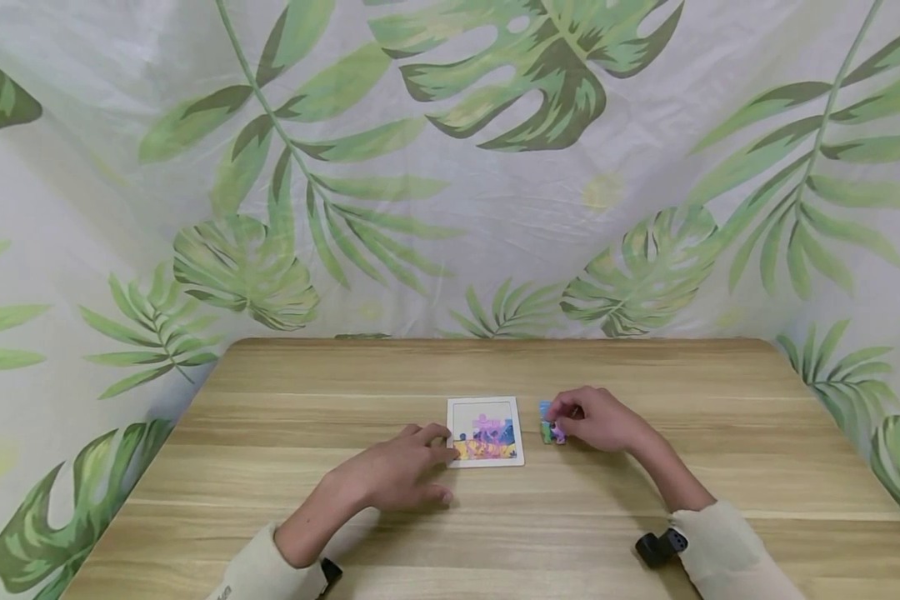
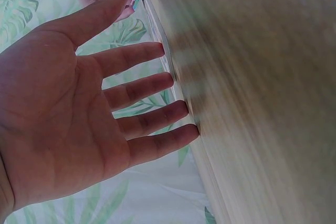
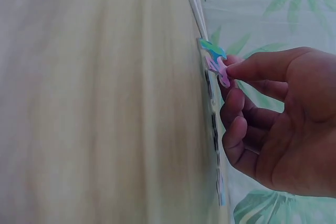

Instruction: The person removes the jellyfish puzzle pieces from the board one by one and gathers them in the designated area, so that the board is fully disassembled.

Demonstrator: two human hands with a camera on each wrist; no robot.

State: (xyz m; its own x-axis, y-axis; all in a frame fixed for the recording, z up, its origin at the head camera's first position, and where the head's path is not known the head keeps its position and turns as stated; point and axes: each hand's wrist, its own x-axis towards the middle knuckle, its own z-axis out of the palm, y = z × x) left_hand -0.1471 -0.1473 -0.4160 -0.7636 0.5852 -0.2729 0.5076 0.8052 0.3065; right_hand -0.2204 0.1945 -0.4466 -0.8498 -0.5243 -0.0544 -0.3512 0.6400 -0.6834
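A small jigsaw tray [image 1: 485,401] with a white rim lies flat on the table. Joined pieces [image 1: 487,450] in yellow, pink and blue fill its lower part, while its upper left is bare. My left hand [image 1: 390,471] is spread, its fingertips at the tray's left edge and the thumb held apart; the left wrist view shows the palm [image 2: 58,114] and straight fingers. To the tray's right, my right hand [image 1: 600,419] pinches a pink jigsaw piece [image 3: 224,73] between thumb and index finger. Other fingers curl loosely beneath.
More jigsaw pieces [image 3: 220,195] lie along the table by my right hand, seen edge-on in the right wrist view. The wooden table [image 1: 345,375] meets a leaf-patterned cloth [image 1: 420,208] at its back and sides. A black device [image 1: 662,547] sits at my right sleeve.
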